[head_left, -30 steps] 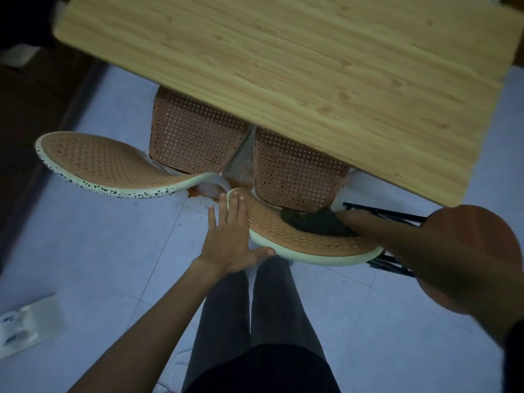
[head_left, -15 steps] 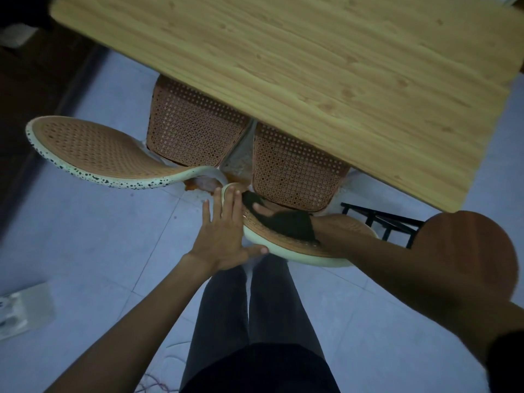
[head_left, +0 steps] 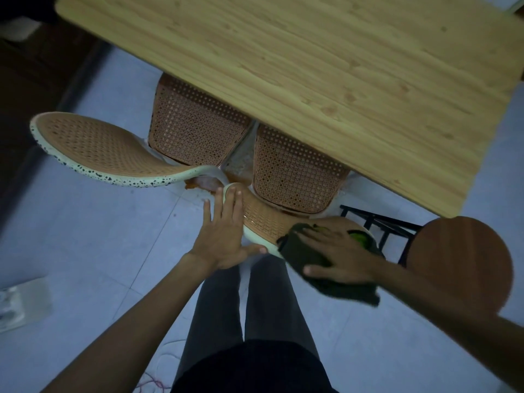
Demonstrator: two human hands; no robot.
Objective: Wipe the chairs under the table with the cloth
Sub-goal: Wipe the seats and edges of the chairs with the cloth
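Observation:
Two orange mesh chairs with white rims are pushed under the wooden table (head_left: 326, 66). The right chair's backrest (head_left: 263, 219) curves toward me, and its seat (head_left: 297, 171) reaches under the table. My left hand (head_left: 224, 234) lies flat on the backrest's left end, fingers spread, thumb under the rim. My right hand (head_left: 337, 251) presses a dark cloth (head_left: 329, 276) with a green patch on the backrest's right end, and the cloth hangs over the near rim. The left chair's backrest (head_left: 99, 146) has a speckled rim, and its seat (head_left: 192, 126) sits beside it.
A round brown stool seat (head_left: 465, 259) on a black metal frame (head_left: 380, 225) stands at the right. My legs are below the backrest. A pale flat packet (head_left: 19, 304) lies on the tiled floor at the left. A dark wall runs along the far left.
My right hand has swept the cloth along the backrest, to the left and then back to its right end and near rim. My left hand has stayed on the left end.

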